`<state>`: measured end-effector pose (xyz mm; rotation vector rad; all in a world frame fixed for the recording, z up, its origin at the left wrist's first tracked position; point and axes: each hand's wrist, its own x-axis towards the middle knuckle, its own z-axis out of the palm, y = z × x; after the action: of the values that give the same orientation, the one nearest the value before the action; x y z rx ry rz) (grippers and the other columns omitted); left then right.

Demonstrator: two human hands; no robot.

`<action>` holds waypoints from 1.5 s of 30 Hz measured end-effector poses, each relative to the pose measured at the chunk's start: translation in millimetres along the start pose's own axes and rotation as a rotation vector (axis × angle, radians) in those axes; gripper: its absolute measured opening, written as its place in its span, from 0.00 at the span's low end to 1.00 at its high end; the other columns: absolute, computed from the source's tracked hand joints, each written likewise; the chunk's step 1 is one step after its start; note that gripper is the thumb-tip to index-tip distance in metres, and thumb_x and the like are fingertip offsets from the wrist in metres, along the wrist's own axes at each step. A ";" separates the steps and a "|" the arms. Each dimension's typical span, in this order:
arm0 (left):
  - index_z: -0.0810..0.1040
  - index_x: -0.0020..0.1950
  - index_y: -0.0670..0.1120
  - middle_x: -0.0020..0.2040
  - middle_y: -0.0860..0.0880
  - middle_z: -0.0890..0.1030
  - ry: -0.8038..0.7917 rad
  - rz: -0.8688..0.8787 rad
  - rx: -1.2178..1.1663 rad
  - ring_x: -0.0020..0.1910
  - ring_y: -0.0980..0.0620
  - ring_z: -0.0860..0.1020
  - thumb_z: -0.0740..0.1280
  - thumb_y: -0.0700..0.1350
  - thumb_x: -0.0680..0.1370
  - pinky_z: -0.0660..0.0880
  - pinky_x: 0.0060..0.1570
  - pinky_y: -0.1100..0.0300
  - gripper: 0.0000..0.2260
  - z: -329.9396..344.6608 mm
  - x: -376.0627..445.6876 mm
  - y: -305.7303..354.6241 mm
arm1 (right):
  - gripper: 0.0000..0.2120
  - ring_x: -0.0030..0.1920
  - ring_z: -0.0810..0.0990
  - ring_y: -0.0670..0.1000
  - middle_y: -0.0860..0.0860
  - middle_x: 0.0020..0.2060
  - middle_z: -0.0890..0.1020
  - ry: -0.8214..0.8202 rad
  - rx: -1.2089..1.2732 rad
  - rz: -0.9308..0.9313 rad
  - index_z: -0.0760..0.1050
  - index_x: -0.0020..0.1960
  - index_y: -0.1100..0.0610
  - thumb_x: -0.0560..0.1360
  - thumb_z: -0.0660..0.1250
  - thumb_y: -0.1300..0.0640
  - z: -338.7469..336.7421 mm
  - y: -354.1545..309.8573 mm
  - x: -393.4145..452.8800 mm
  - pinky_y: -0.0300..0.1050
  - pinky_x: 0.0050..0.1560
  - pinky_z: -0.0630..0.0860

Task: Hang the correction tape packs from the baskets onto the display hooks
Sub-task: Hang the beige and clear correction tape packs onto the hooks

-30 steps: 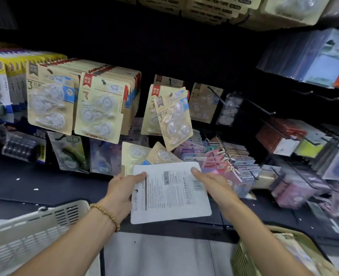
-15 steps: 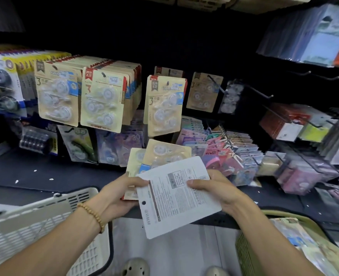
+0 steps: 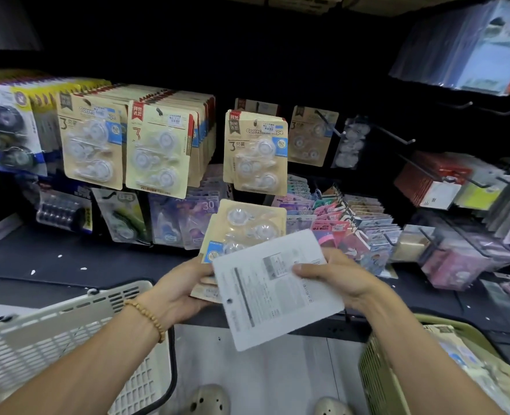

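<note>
Now left hand grips pack stack w/ right hand pinching white-backed pack in front.

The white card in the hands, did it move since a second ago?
Yes. The right hand turned the white-backed pack so it now tilts, its hang hole swung toward the left hand. The left hand keeps gripping the beige packs. The hung packs look settled.

Dim shop aisle: black display wall, dark shelf, pale floor.
</note>
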<state>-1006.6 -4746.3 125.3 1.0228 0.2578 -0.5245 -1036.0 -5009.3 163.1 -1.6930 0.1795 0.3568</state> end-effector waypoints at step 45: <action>0.78 0.63 0.39 0.54 0.38 0.85 0.055 0.170 0.023 0.53 0.38 0.85 0.66 0.33 0.79 0.81 0.55 0.43 0.12 -15.2 22.8 28.6 | 0.13 0.49 0.85 0.49 0.51 0.54 0.82 0.490 0.012 -0.466 0.72 0.57 0.52 0.77 0.74 0.55 34.4 -132.7 112.9 0.46 0.48 0.83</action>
<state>-971.6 -4728.1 128.7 1.0724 0.2117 -0.3462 -892.1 -4945.3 245.2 -1.7259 0.1387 -0.4094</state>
